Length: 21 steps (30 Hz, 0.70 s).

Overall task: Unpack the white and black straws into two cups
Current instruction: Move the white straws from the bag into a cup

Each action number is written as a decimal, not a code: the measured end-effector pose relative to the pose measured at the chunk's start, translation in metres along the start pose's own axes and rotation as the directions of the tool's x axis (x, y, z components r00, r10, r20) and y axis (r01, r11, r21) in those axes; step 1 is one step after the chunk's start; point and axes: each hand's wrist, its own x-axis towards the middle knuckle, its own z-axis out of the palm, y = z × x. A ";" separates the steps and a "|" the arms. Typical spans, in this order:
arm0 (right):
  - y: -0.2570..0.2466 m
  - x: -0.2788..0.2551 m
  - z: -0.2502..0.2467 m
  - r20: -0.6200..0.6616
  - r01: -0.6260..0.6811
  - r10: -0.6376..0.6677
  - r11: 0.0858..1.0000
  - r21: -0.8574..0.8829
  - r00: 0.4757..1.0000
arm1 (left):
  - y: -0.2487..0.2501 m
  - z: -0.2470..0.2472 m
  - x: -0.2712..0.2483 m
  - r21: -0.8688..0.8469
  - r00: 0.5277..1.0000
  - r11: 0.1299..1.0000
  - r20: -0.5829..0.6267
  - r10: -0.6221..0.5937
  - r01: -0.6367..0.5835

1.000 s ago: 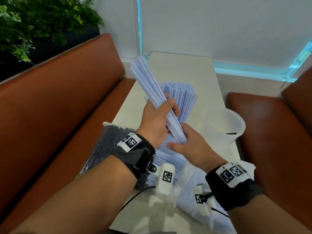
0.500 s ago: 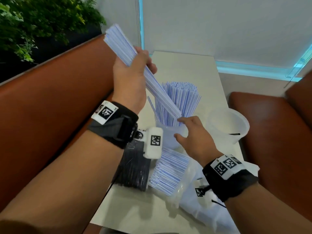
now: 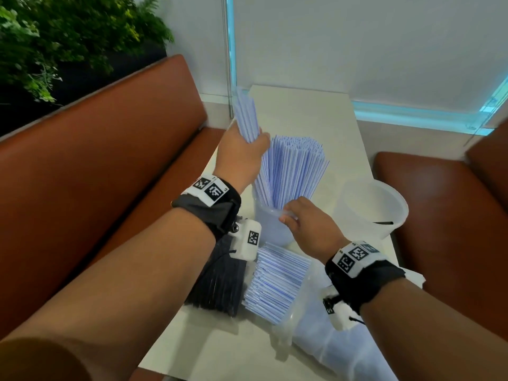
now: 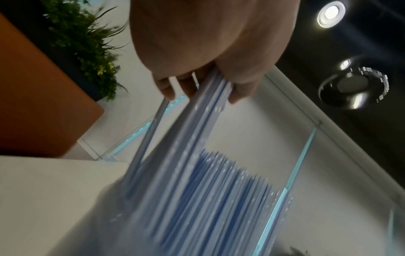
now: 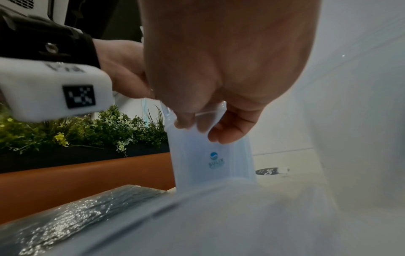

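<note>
**Straws Going Into the Cup**

Brown leather benches flank a pale narrow tabletop (image 3: 338, 116). Raised over it, the left hand (image 3: 242, 155) clenches its fingers (image 4: 168, 88) round a bundle of white blue-striped straws (image 3: 246, 114), tilted with its lower end in the translucent plastic cup (image 3: 270, 226). That cup already stands full of the same straws (image 3: 294, 166). Lower, the right hand (image 3: 308, 224) reaches forward, its thumb and fingers (image 5: 230, 131) pinching the cup's rim. An empty translucent cup (image 3: 376, 207) sits to the right. Nearer the person lie a clear bag of white straws (image 3: 277, 287) and, just beside it on the left, a wrapped pack of black straws (image 3: 220, 281).
</note>
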 end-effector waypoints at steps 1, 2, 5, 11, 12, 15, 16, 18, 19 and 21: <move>0.000 0.000 0.000 0.004 0.001 -0.001 1.000 0.005 1.000 | -0.006 0.002 -0.001 0.124 0.997 0.992 0.073 -0.023 0.014; 0.000 0.000 -0.001 0.008 0.000 0.000 1.000 0.010 1.000 | -0.012 0.005 -0.002 0.253 0.991 0.967 0.126 -0.045 0.012; 0.000 0.001 -0.002 0.018 -0.001 0.000 1.000 0.026 1.000 | -0.025 0.010 -0.003 0.368 0.980 0.930 0.182 -0.085 0.012; 0.002 0.001 0.001 -0.005 0.008 -0.008 0.999 0.040 1.000 | -0.022 0.008 0.007 0.231 0.991 0.970 0.128 0.044 -0.073; 0.002 0.001 0.001 -0.005 0.008 -0.008 0.999 0.033 1.000 | -0.020 0.008 0.011 0.220 0.988 0.968 0.126 0.091 -0.117; 0.002 0.002 0.001 -0.009 0.011 -0.011 0.999 0.032 1.000 | -0.018 0.015 0.015 0.427 0.918 0.833 0.328 0.221 -0.353; 0.001 0.002 0.001 -0.012 0.012 -0.011 0.999 0.042 1.000 | -0.020 0.018 0.014 0.490 0.886 0.766 0.410 0.219 -0.416; 0.000 0.001 0.000 -0.011 0.019 -0.018 0.998 0.055 1.000 | -0.024 0.020 0.015 0.528 0.856 0.710 0.473 0.209 -0.465; 0.000 0.001 -0.001 -0.007 0.021 -0.021 0.998 0.054 1.000 | -0.024 0.021 0.016 0.526 0.858 0.706 0.457 0.237 -0.475; 0.000 0.000 -0.001 0.000 0.020 -0.020 0.999 0.046 1.000 | -0.022 0.024 0.020 0.524 0.854 0.686 0.417 0.310 -0.505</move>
